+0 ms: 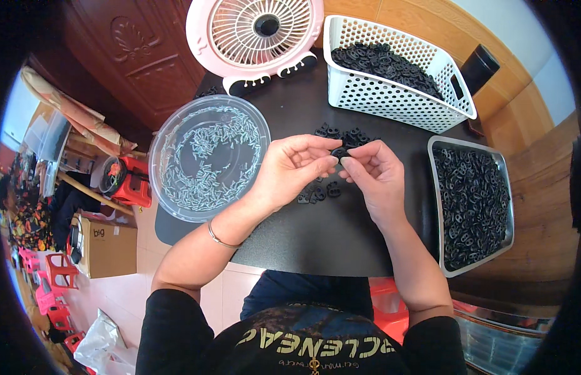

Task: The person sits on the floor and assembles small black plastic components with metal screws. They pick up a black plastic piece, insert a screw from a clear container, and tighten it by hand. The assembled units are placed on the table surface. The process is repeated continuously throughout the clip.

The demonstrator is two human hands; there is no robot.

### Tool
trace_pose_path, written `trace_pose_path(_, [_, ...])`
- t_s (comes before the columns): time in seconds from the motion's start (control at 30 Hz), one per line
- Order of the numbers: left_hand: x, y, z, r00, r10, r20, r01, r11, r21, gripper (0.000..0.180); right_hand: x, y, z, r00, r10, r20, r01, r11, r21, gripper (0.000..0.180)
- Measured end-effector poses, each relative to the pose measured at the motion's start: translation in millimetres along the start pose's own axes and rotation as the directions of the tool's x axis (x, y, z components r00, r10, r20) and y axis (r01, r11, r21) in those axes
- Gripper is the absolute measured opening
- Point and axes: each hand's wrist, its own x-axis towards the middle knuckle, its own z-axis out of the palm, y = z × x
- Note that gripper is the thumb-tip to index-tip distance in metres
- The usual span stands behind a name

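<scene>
My left forearm (200,250) slants up and rightward, my right forearm (410,259) up and leftward, elbows bent and set wide. My left hand (287,167) and right hand (382,179) come fingertip-close before me, each pinching between thumb and forefinger.

Black piece (340,152), pale pink fan (266,25), white basket (390,99)

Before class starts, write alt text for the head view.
Left hand and right hand pinch a small black part over a dark table. Around them: a clear tub of silvery pieces, a pink fan, and a white basket and metal tray of black parts.
</scene>
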Motion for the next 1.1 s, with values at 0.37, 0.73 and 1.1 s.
trace_pose_path(0.37, [-2.1, 3.9, 1.1, 1.0, -0.012, 0.0, 0.012, 1.0, 0.002, 0.023, -1.7, 0.8, 1.5, 1.0, 0.0, 0.013, 0.0, 1.0, 0.011, 0.01])
trace_pose_path(0.73, [1.3, 2.3, -6.3, 0.989, -0.13, 0.066, 0.141, 0.965, -0.219, 0.018, -2.2, -2.4, 7.5, 0.988, -0.145, 0.045, 0.151, 0.973, -0.175, 0.029])
trace_pose_path(1.1, [2.2, 0.3, -11.9, 0.976, -0.153, 0.156, 0.196, 0.927, -0.318, 0.026, -1.0, 5.2, 4.3, 0.948, -0.294, 0.118, 0.317, 0.874, -0.37, 0.032])
